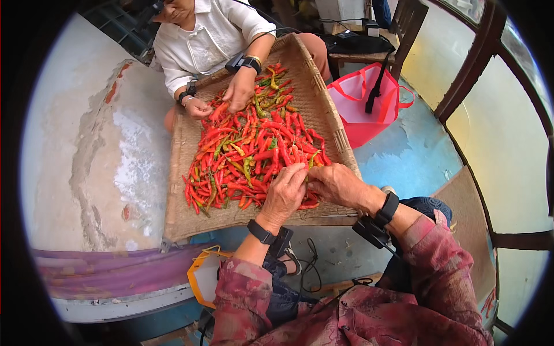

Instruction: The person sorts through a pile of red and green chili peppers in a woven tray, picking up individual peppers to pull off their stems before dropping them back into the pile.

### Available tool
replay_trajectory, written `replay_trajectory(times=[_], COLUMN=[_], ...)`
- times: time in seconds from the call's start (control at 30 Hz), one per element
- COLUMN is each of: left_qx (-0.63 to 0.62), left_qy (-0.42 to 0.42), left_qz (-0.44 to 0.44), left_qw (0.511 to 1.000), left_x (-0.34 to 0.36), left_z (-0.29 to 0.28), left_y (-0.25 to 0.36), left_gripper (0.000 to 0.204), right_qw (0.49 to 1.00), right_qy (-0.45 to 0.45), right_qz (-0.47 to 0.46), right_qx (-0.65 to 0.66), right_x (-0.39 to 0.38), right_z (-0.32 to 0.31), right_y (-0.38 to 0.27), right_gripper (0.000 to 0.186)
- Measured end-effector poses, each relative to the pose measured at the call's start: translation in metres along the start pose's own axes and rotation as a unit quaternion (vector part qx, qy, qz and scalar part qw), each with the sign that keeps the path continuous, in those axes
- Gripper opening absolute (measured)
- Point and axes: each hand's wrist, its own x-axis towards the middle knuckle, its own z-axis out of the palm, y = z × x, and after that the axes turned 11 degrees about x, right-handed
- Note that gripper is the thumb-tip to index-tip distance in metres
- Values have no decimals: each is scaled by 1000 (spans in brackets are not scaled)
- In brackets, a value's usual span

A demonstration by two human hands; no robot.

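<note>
Bare left hand (pixel 285 189) and right hand (pixel 339 184): fingers curled, tips close (grip unclear). Rectangular tan woven tray (pixel 317 109): slender, mostly red peppers (pixel 248 158), heaped.

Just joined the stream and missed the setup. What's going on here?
The camera wearer has the left grip and right grip close together over the near side of a pile of mostly red chilies in a woven tray; what's between the fingertips is too small to tell. Across the tray, a co-worker in a white shirt has both hands among the chilies at the far side. A few chilies are green. A red-pink bag stands right of the tray.
</note>
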Motion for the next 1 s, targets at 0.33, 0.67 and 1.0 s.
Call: replay_trajectory(times=[0.33, 0.67, 1.0], left_qx=[-44, -95, -558], left_qy=[85, 128, -43], left_qz=[-29, 3, -274], left_qw=[995, 987, 782], left_x=[5, 12, 7], left_z=[-7, -17, -33], left_y=[9, 23, -1], left_gripper=[25, 18, 28], right_qw=[946, 956, 917], right_qy=[171, 152, -62], right_qz=[63, 56, 54], right_qx=[269, 245, 391], right_x=[21, 27, 14], right_z=[-1, 6, -2], right_y=[-3, -2, -27], right_gripper=[27, 28, 40])
